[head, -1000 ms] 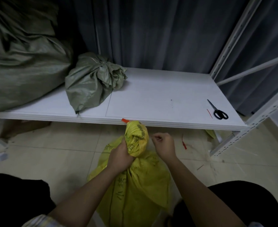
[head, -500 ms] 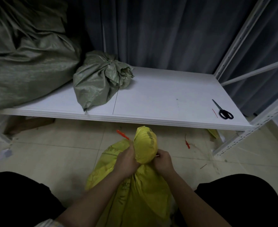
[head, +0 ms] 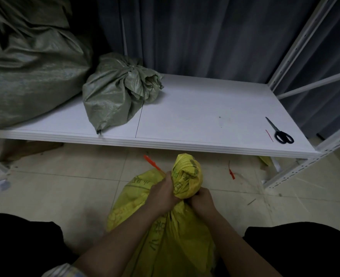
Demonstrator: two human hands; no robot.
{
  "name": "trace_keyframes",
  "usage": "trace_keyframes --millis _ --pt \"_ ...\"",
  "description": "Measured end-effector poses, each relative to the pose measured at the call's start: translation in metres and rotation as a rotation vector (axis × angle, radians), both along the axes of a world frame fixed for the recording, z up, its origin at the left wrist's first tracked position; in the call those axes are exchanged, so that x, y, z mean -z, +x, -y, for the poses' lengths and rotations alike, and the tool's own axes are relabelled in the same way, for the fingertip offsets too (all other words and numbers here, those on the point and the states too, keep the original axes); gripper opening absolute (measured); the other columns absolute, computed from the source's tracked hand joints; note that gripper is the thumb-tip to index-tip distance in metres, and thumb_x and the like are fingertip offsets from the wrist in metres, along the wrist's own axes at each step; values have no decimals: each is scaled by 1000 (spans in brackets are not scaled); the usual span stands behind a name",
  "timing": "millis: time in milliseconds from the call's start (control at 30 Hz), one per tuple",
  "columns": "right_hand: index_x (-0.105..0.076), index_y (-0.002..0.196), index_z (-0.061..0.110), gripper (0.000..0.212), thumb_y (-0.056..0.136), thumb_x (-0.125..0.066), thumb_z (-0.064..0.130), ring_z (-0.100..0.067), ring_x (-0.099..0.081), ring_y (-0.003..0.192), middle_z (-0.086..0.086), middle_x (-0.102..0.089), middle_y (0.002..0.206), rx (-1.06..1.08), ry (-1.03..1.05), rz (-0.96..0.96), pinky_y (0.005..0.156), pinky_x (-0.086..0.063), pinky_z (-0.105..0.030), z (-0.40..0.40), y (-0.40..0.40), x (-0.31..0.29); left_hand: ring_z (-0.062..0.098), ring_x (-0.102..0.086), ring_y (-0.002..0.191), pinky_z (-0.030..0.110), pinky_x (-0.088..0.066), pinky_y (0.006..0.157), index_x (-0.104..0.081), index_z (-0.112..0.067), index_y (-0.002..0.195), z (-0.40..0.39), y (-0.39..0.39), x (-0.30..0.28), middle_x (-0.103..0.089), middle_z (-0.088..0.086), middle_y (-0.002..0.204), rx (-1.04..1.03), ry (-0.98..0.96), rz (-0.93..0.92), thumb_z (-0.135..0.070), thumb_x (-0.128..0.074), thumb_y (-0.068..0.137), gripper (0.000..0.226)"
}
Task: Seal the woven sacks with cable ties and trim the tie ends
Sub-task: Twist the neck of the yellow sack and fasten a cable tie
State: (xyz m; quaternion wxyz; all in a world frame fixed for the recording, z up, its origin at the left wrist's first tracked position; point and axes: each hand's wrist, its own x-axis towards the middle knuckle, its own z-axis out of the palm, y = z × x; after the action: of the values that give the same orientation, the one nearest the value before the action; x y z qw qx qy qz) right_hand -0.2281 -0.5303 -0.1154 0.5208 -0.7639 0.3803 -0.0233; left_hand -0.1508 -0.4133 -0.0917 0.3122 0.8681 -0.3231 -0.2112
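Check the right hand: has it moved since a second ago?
Yes. The right hand has come in from beside the yellow sack to its gathered neck, opposite the left hand and farther below the white shelf edge.

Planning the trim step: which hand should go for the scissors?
Right, likely. The scissors lie on the shelf's right end, on that hand's side. The left hand grips the yellow sack's neck; the right hand is at the tie.

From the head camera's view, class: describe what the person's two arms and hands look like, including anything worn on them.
Both forearms are bare, and the left hand and right hand wear no gloves; no rings or watch can be seen. Only at the left elbew does a light plaid sleeve cuff show, at the frame's bottom edge.
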Motion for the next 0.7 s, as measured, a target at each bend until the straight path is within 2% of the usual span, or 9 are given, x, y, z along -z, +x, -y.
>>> trace_keyframes --millis 100,267,367,433,467,533,600,667,700 --pt "-69 86 -10 13 79 -58 -8 -22 -59 75 -24 -69 88 11 21 -15 63 -45 -27 5 1 1 31 -61 104 40 -49 82 -38 -11 121 4 2 8 -63 9 113 -43 -15 13 -43 -67 80 59" --pt "-70 89 -9 14 81 -60 -4 -19 -59 74 -24 -70 88 39 13 -12 65 -47 -28 9 -2 -2 30 -63 98 38 -50 76 -36 -10 121 15 4 12 -64 10 109 -26 103 92 -43 -67 80 61" --pt "-69 87 -8 10 83 -61 -3 -7 -53 63 -13 -66 77 47 26 6 50 -42 -10 11 -2 -4 29 -59 100 37 -46 78 -44 -12 120 17 1 6 -59 10 111 -25 274 348 -53 -68 74 66" --pt "-69 88 -5 9 84 -62 0 -2 -50 62 -8 -61 75 49 34 18 45 -38 -5 11 -2 -4 29 -57 93 37 -46 75 -58 -16 105 18 -2 -1 -57 11 101 -60 380 523 -63 -74 56 70" --pt "-69 89 -4 9 84 -63 1 -1 -51 63 -8 -61 76 52 39 23 45 -38 -5 11 -1 -3 29 -54 96 39 -43 79 -58 -17 105 17 -3 -5 -54 11 103 -77 409 581 -65 -72 57 69" --pt "-69 91 -3 10 85 -64 3 -1 -51 64 -8 -62 78 51 40 22 45 -39 -4 11 -1 -3 31 -39 117 42 -28 98 -45 -18 122 17 -3 -3 -40 11 124 -44 437 601 -62 -57 77 65" --pt "-69 91 -2 10 85 -65 5 -1 -50 63 -8 -62 79 41 30 18 46 -39 -4 11 0 -3 32 -25 130 46 -13 110 -35 -16 131 17 0 -3 -31 13 134 -3 473 621 -61 -48 84 66" --pt "-69 81 1 10 85 -66 9 -5 -51 61 -12 -65 79 16 -24 -9 48 -39 -7 11 1 -4 33 -23 133 49 -2 114 -34 -9 131 18 3 -3 -31 14 134 50 512 678 -64 -45 85 73" --pt "-68 77 2 13 85 -66 11 -12 -55 63 -17 -68 82 10 -61 -20 51 -41 -11 11 1 -4 33 -26 131 49 -2 115 -35 -6 130 18 3 -4 -33 14 132 76 512 693 -65 -44 84 76"
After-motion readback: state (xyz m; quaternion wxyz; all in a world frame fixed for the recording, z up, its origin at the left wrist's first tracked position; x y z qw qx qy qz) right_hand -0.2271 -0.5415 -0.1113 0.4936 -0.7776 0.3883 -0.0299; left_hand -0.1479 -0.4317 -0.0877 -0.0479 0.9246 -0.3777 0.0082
